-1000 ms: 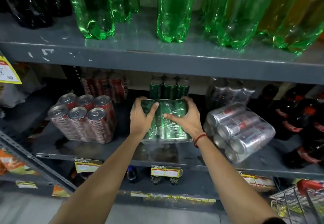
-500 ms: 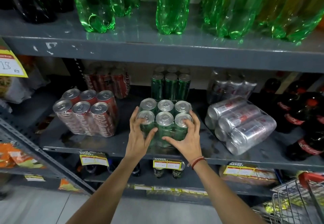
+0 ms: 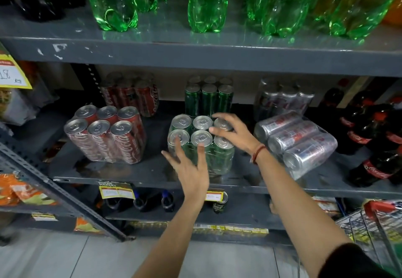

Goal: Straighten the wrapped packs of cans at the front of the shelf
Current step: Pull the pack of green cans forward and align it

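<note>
A wrapped pack of green cans (image 3: pixel 219 158) stands upright at the front middle of the grey shelf (image 3: pixel 130 174). My left hand (image 3: pixel 191 169) is spread open against its front face, fingers apart. My right hand (image 3: pixel 232 132) hovers open over the pack's top right cans, fingertips near or on the lids. Left of it, a wrapped pack of red cans (image 3: pixel 108 136) stands upright, turned slightly. On the right, a wrapped pack of silver cans (image 3: pixel 298 142) lies on its side, slanted.
More red, green and silver packs stand at the back of the same shelf. Dark cola bottles (image 3: pixel 374 147) crowd the right end. Green bottles (image 3: pixel 206 3) line the shelf above. A shopping cart (image 3: pixel 374 223) sits low right. A slanted metal brace (image 3: pixel 54 190) crosses at lower left.
The green pack went from lying flat to standing upright. Both hands have let go of its sides; the left now rests open on the front, the right has shifted to the top right.
</note>
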